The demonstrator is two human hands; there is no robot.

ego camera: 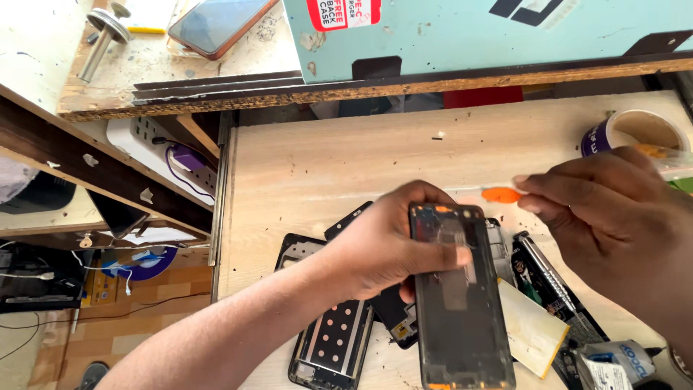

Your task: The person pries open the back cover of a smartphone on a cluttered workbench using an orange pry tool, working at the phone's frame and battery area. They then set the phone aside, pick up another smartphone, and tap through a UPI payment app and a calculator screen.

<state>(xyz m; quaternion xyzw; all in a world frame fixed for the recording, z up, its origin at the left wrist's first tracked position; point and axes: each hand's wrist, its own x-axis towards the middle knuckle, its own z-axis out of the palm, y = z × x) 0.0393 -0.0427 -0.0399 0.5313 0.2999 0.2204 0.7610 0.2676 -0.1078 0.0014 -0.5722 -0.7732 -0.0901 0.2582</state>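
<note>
My left hand (386, 242) grips an opened dark phone body (458, 310) by its upper part, holding it upright over the wooden drawer top (325, 159). Its inner side with metal shielding faces me. My right hand (613, 217) pinches a thin tool with an orange tip (500, 194), which points left just above the phone's top edge. Under the phone lie other phone frames (333, 343), a black panel and a pale yellow battery pack (533, 331).
A roll of tape (635, 130) sits at the right edge. A small white bottle (613, 361) lies at the lower right. Above, a shelf carries a phone (220, 25), a metal tool (105, 32) and a light blue box (469, 32). A white power strip (162, 148) sits at the left.
</note>
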